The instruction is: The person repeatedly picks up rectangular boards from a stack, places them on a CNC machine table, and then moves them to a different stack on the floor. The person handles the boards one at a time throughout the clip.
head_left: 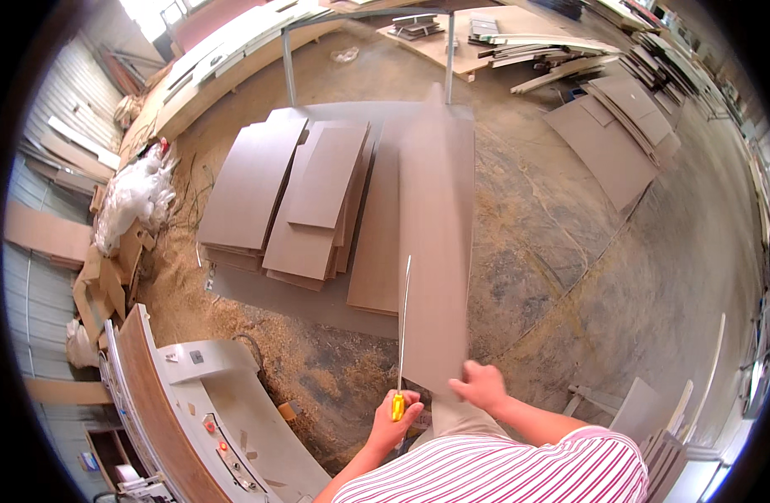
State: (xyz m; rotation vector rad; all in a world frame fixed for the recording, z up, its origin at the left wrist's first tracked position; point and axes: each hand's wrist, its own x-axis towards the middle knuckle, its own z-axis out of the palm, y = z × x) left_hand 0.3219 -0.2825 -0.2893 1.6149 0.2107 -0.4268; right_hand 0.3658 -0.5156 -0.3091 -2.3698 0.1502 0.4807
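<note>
In my left hand (pixel 391 423) is a yellow tape measure (pixel 398 407), its thin blade (pixel 405 318) drawn out and pointing away from me. The fingers are closed round its case. My right hand (pixel 482 387) is closed at the near right corner of a long brown-grey board (pixel 434 243). Motion blurs this board, and its far end reaches past the stacks. Under and beside it lies another long panel (pixel 378 226). Two stacks of cut panels (pixel 253 180) (pixel 325 180) sit to the left on a large grey sheet (pixel 318 308).
A white machine with a brown-topped edge (pixel 150 369) stands at near left. Sawdust (pixel 209 310) covers the floor beside it. Clear plastic wrap (pixel 138 197) is heaped at far left. More panels (pixel 611 138) lie at right, and a metal frame (pixel 289 67) stands beyond the stacks.
</note>
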